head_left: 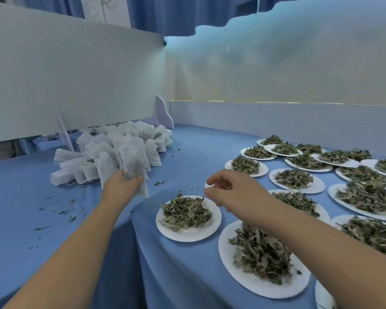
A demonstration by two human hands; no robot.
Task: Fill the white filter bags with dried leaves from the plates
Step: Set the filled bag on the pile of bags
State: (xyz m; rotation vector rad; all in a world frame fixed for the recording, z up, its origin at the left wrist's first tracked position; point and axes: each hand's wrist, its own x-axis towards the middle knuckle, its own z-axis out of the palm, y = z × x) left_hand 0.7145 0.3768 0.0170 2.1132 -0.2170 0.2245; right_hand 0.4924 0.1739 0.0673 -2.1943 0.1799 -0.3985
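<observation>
At the left grip [123, 181]: one white fabric filter bag [133, 161], pinched at its lower edge between thumb and curled fingers, with the mouth upward. Judged purpose: the bag is held upright and clear of the counter so that leaves can be dropped in from above.

Just behind the left grip: a heap of white drawstring filter bags [112, 143], lying on the blue-clothed counter [42, 186]. It appears to be stock kept within easy reach of the holding hand. Whether any are already filled cannot be told.

Right of the left grip, apart from it: the right grip [225, 190], raised over the counter with fingers curled and thumb close to forefinger. Whether it pinches leaves cannot be told.

Below the right grip, toward the person: a small round white paper plate [187, 237] bearing a mound of dried grey-green leaves [185, 211]. This is the nearest supply.

Under the right forearm: a larger white paper plate [250, 284], also heaped with leaves.

Beyond and right of the right grip: rows of further white leaf-laden plates [316, 188], some overlapping, apparently portioned out in advance.

Below the left grip: scattered leaf crumbs [71, 218] on the cloth.

Behind the heap: a pale grey partition board [76, 74].

Brands, labels, writing: none legible anywhere.
</observation>
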